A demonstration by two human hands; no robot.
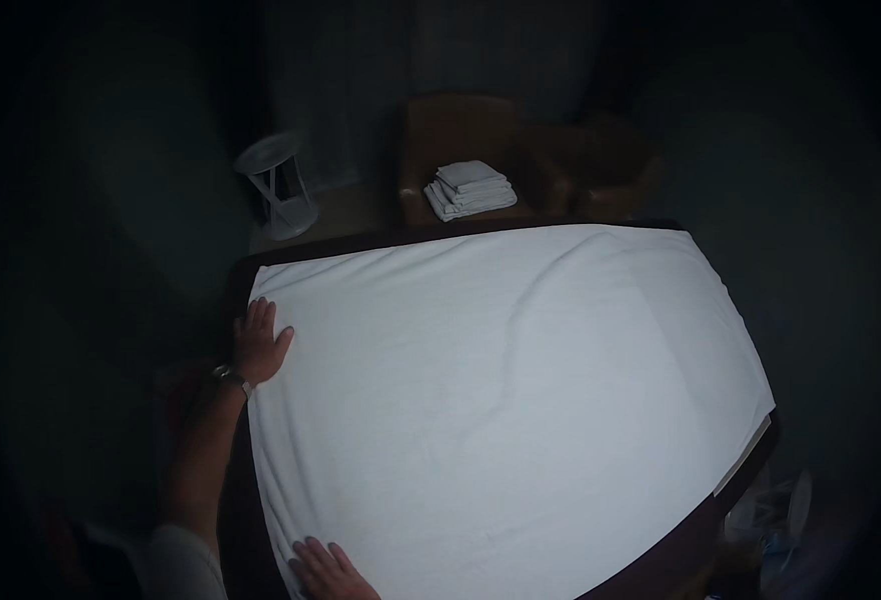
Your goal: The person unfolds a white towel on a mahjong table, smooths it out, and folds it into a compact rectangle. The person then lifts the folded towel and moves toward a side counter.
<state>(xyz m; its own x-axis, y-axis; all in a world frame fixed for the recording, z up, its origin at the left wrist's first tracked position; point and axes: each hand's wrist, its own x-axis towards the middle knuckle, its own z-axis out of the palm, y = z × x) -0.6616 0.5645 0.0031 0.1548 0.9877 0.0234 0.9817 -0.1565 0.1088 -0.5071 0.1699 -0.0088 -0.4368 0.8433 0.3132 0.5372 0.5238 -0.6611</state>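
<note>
A large white sheet [440, 360] is spread over a dark-framed bed [239, 480], with creases along its left side and a curved ridge near the upper middle. My left hand [262, 345], with a wristwatch on the wrist, rests flat on the sheet's left edge near the upper left corner, fingers apart. My right hand [329, 570] lies on the sheet at the bottom left, partly cut off by the picture's lower rim. Neither hand shows anything held. At the lower right corner a light-coloured edge shows from under the sheet.
Beyond the bed, folded white linens [472, 191] are stacked on a brown armchair [459, 124], beside another brown seat [613, 161]. A small white round table [279, 187] stands at the upper left. Another white round-topped piece [799, 502] is at the lower right. The surroundings are dark.
</note>
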